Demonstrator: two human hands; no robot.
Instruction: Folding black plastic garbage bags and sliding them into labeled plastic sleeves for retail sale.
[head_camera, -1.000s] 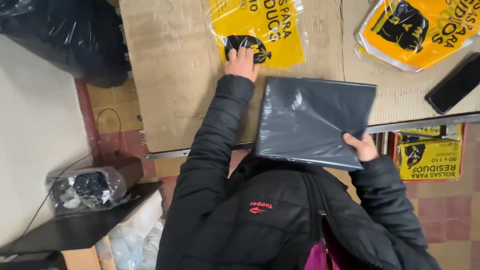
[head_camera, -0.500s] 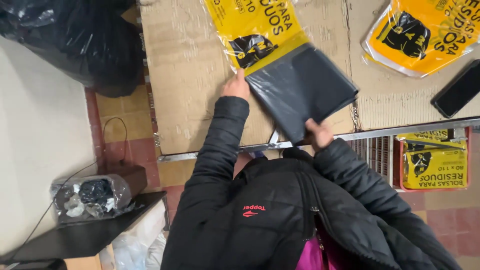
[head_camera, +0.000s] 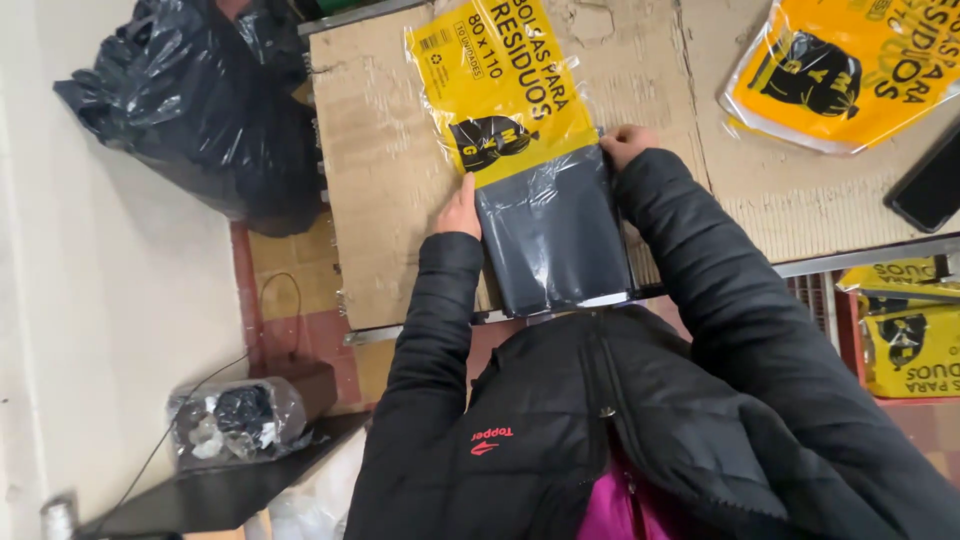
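the dark folded bag stack (head_camera: 555, 240) lies on the cardboard-covered table (head_camera: 390, 170), its top end hidden inside the yellow plastic sleeve (head_camera: 505, 85), its near end overhanging the edge. left hand (head_camera: 460, 210) and right hand (head_camera: 625, 143) press flat against its sides, fingers partly hidden; bare cardboard lies open to the left.

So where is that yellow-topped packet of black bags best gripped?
By its two long edges, near the seam where yellow meets black, one hand from each side. The packet lies flat on the cardboard, and the left hand and right hand already flank it there.
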